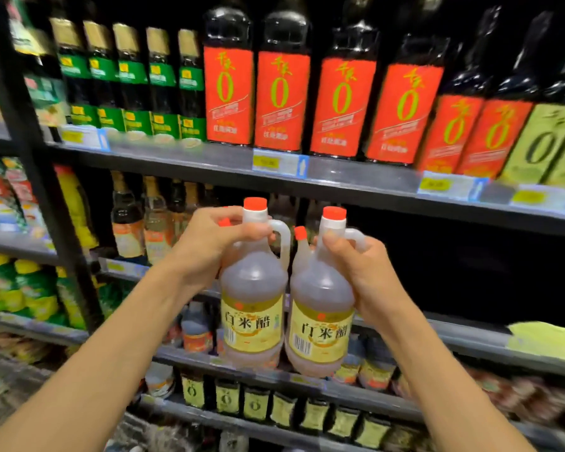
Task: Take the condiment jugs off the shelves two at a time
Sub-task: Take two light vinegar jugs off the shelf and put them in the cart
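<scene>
Mid-lift, the left hand (209, 246) and right hand (356, 265) each grasp a translucent, red-capped, yellow-labelled plastic vinegar jug by the neck (left jug (253, 308), right jug (320, 324)), apparently clear of the dark metal shelf (454, 334), so the next move is likely drawing both toward six o'clock.

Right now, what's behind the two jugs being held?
Between the left jug and right jug, another orange cap shows behind, on a dim shelf. Anything directly behind them is covered.
</scene>
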{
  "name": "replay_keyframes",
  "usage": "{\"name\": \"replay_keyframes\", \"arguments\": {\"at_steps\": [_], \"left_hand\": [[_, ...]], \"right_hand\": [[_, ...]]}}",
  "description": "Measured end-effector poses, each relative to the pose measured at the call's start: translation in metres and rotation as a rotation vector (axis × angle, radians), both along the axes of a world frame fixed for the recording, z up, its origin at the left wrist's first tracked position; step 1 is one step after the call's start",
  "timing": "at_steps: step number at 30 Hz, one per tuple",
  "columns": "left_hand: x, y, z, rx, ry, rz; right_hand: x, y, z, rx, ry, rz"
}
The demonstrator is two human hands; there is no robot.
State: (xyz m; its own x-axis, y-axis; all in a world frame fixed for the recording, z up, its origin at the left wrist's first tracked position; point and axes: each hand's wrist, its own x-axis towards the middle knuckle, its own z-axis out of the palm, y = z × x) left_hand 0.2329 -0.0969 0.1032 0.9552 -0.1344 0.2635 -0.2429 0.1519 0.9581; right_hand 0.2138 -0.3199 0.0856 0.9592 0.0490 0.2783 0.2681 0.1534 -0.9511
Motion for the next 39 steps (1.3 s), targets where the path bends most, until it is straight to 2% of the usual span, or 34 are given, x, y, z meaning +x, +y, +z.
{"name": "replay_keyframes", "arguments": {"at_steps": [8,17,26,39], "left_hand": [[0.023,-0.040,0.001,0.004,-0.005,-0.051],[0.053,-0.013,-0.009,0.039,-0.002,-0.118],[0.094,0.002,-0.031,0.058,0.119,-0.185],[0.134,-0.015,-0.057,0.021,0.070,-0.196]], "right_hand": [[0.006,-0.039,-0.005,-0.016,0.024,-0.032],[0.026,-0.009,-0.016,-0.008,0.043,-0.066],[0.050,0.011,-0.030,0.017,0.136,-0.133],[0.096,-0.007,-0.056,-0.051,0.047,-0.122]]}}
